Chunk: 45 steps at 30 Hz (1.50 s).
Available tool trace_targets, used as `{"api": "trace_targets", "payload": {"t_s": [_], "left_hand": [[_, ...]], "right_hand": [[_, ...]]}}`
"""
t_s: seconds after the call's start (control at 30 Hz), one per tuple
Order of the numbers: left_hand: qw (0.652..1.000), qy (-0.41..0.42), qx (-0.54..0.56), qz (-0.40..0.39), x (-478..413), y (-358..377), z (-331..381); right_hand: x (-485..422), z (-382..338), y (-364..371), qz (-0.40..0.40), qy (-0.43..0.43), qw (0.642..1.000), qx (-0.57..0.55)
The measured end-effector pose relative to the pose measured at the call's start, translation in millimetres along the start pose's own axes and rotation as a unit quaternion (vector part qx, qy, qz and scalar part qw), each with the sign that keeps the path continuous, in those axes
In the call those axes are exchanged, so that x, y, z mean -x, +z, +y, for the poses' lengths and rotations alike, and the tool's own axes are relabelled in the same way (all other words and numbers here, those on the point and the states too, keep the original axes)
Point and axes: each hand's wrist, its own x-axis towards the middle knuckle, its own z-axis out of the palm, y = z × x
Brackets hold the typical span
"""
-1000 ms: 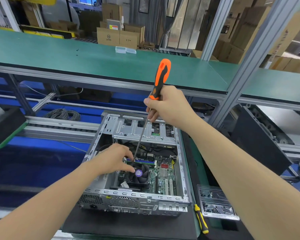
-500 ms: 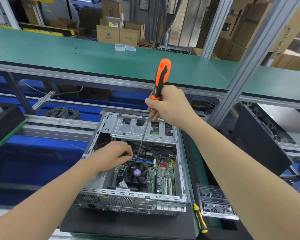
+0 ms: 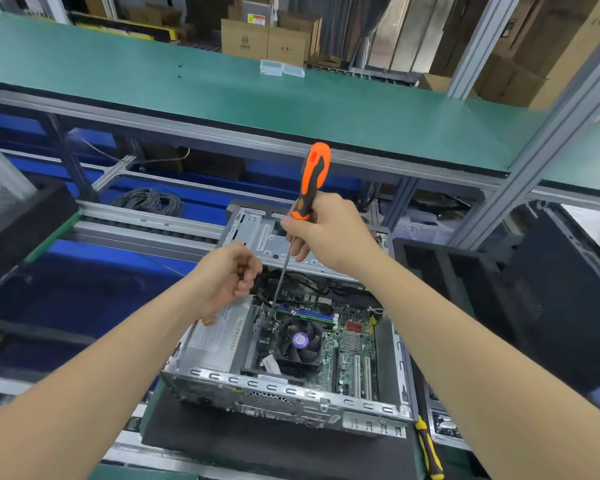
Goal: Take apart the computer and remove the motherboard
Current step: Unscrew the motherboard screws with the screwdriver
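1. While the right hand (image 3: 326, 233) curls its fingers (image 3: 297, 249) tight round the lower end of the orange screwdriver (image 3: 309, 183), the shaft runs down and slightly left. Its tip sits at the far-left corner of the motherboard (image 3: 355, 344), just beyond the CPU fan (image 3: 298, 341).
2. Left hand (image 3: 226, 275): fingers curled in, raised over the case's left side, near the black cables (image 3: 262, 289). Cannot tell whether they pinch anything.
3. Motherboard lies flat in the floor of the open computer case (image 3: 291, 393), below both hands and toward the wearer.
4. Judgement: a board screw is being worked. The tool's long axis stands nearly upright to the board, so the coming turn needs the shaft square over the screw head. The right hand is the nearer one.
5. Outward: silver power supply (image 3: 215, 337) left of the board; case on a black mat (image 3: 257, 448); a yellow-handled screwdriver (image 3: 430, 452) just beside the case's near-right corner.
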Motion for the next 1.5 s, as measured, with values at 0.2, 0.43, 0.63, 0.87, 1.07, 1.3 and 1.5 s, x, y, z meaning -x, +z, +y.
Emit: {"api": "trace_targets", "payload": {"t_s": [0.2,0.43,0.63,0.87,1.07,1.3,1.5], "left_hand": [[0.949,0.147,-0.27,-0.065,-1,-11,-8],[0.887,0.253,-0.383,-0.042,-13,-13,-22],[0.881,0.254,-0.393,-0.071,-19,-18,-21],[0.874,0.257,-0.407,-0.065,-18,-18,-20],[0.879,0.237,-0.405,-0.089,-21,-18,-23],[0.872,0.236,-0.415,-0.111,-20,-18,-22],[0.882,0.233,-0.392,-0.119,-15,-15,-18]], "right_hand": [[-13,20,30,-0.034,0.005,0.999,-0.005],[-22,39,50,-0.043,-0.008,0.997,-0.058],[-25,57,67,-0.063,0.001,0.993,-0.099],[-26,74,75,-0.103,-0.007,0.986,-0.134],[-19,81,81,-0.12,-0.026,0.981,-0.153],[-11,84,80,-0.118,-0.019,0.981,-0.152],[-11,80,81,-0.113,-0.021,0.98,-0.16]]}}
